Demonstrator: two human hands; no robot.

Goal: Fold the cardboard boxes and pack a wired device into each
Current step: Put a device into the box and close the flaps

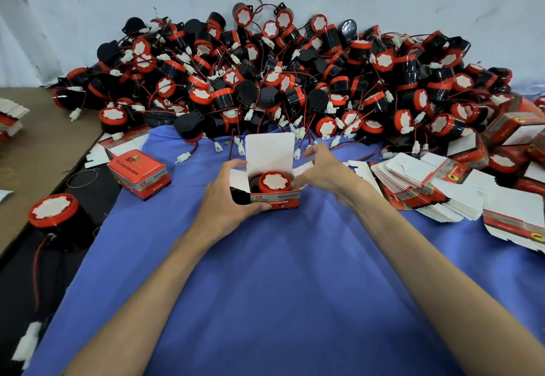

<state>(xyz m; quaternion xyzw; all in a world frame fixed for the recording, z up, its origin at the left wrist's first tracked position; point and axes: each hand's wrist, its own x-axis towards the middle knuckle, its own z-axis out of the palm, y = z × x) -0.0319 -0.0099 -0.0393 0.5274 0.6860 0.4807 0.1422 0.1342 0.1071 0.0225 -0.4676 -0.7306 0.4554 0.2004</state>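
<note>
Device seated in open box mid blue cloth, lid flap upright, unclosed; left hand curls round box's left side; right hand loosely bent at right flap, pinch unclear; one closed box left; device pile, flat box stack remain.

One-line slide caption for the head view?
Left hand grips open cardboard box holding a wired device; right hand at its side.

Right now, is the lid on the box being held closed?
No: the lid flap of the box stands upright, the device shows inside, and the left hand grips the box.
</note>
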